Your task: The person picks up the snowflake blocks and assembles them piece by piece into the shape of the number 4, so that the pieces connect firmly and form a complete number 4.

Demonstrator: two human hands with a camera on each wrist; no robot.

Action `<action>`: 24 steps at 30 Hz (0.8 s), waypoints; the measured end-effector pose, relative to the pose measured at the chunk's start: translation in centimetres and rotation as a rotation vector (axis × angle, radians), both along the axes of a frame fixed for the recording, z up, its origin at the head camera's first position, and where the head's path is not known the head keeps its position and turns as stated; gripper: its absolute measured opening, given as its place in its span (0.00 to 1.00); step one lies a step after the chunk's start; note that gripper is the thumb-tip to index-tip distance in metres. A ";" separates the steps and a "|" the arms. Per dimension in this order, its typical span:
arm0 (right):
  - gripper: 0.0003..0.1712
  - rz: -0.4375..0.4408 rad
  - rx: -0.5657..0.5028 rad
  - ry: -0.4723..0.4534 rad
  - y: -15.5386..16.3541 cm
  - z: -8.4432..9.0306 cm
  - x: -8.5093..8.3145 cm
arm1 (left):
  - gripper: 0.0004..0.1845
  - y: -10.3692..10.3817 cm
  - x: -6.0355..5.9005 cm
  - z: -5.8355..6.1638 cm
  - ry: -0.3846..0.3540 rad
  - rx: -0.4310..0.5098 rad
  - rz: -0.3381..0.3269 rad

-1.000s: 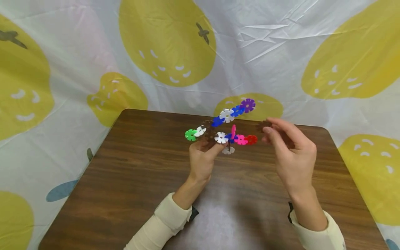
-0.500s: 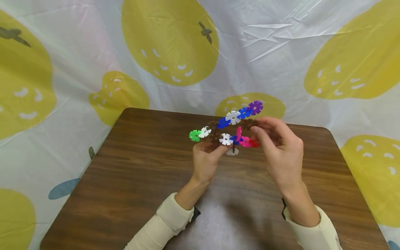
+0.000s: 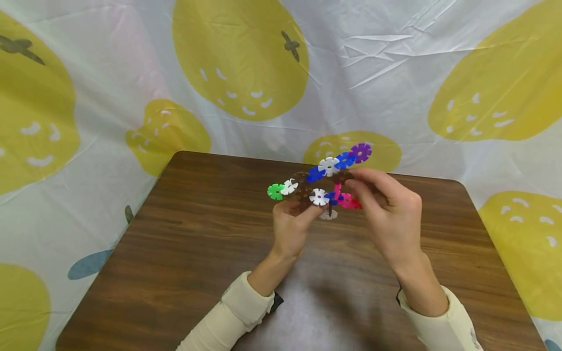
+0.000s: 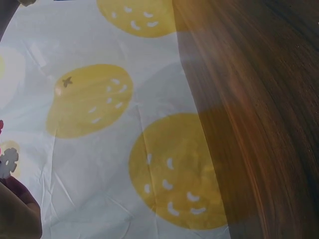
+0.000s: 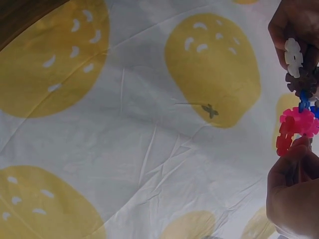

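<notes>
Head view: both hands (image 3: pixel 342 214) pinch a multicoloured snowflake-disc chain (image 3: pixel 322 183), branching.

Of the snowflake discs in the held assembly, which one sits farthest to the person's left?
The green disc, the only green one. It ends the short arm sticking out past the left hand, next to a white disc.

snowflake-disc build (image 3: pixel 322 184): green, white, brown, blue, pink, red, purple pieces
table (image 3: pixel 184 253): dark brown wood grain
backdrop sheet (image 3: pixel 360 73): white with big yellow smiley fruits
sleeves (image 3: pixel 246 312): cream
</notes>
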State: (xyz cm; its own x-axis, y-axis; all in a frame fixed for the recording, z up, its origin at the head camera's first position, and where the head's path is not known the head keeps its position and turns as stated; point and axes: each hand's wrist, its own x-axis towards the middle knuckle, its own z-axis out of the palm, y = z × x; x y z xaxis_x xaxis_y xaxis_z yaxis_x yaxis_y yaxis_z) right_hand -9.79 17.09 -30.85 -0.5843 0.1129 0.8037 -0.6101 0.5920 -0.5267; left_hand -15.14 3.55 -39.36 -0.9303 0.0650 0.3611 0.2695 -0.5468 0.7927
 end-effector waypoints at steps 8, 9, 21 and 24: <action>0.10 -0.010 0.062 0.019 -0.3 0.3 0.1 | 0.20 0.4 0.2 0.1 -0.026 0.102 -0.004; 0.11 -0.012 0.075 0.021 -0.3 0.4 0.2 | 0.20 0.5 0.2 0.1 -0.032 0.112 -0.004; 0.09 -0.059 0.117 -0.024 0.3 0.7 0.4 | 0.21 0.3 0.2 -0.2 -0.044 0.106 -0.022; 0.06 -0.076 0.022 -0.032 0.8 0.9 0.4 | 0.21 0.2 0.2 -0.2 -0.048 0.094 -0.029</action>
State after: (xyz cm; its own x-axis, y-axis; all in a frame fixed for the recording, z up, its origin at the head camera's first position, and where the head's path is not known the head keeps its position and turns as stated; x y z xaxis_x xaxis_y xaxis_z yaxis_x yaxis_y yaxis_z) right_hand -9.36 17.91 -29.98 -0.6001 0.1399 0.7876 -0.5463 0.6476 -0.5312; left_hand -14.96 3.75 -39.56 -0.9448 0.0601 0.3220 0.2154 -0.6265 0.7491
